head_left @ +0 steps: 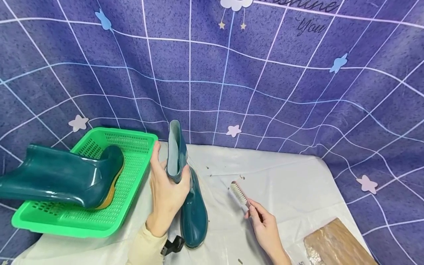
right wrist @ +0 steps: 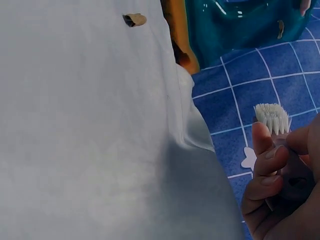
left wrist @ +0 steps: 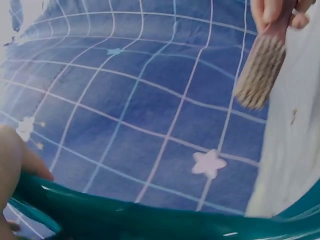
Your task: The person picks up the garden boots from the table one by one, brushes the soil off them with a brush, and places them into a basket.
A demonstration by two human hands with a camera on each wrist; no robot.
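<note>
A dark teal rubber boot (head_left: 194, 217) stands upright on the white-covered table, its toe toward the near edge. My left hand (head_left: 169, 191) grips the top of its shaft, thumb on one side and fingers on the other. In my right hand (head_left: 266, 228) is a scrub brush (head_left: 239, 193) with pale bristles, held by its handle a little to the right of the boot and apart from it. The right wrist view shows the brush's bristles (right wrist: 272, 117) past my curled fingers. A dry brown fleck clings to the boot's side (right wrist: 250, 30) there.
A second teal boot (head_left: 73, 176) with a yellowish sole lies on its side across a green plastic basket (head_left: 132, 206) at left. Brown crumbs (head_left: 242, 177) dot the white cover (head_left: 281, 176). A brown wrapped packet (head_left: 338, 243) lies at right. A blue grid-patterned curtain (head_left: 212, 73) hangs behind.
</note>
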